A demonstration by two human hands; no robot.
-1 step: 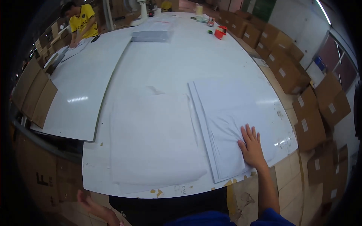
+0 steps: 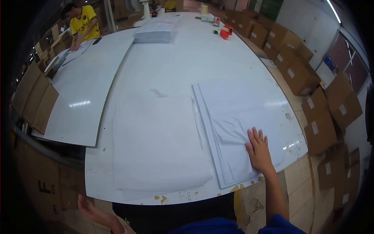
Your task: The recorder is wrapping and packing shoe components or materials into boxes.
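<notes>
Through the head view I see the right hand at four o'clock, fingers spread, flat on the creased white stack lying on the table. White sheets lie at the stack's nine o'clock. The left hand, toward half past seven, is off the table; its finger state I cannot tell.

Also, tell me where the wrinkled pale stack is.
In the head view, the wrinkled pale stack lies right of centre on the table, under the right hand.
</notes>
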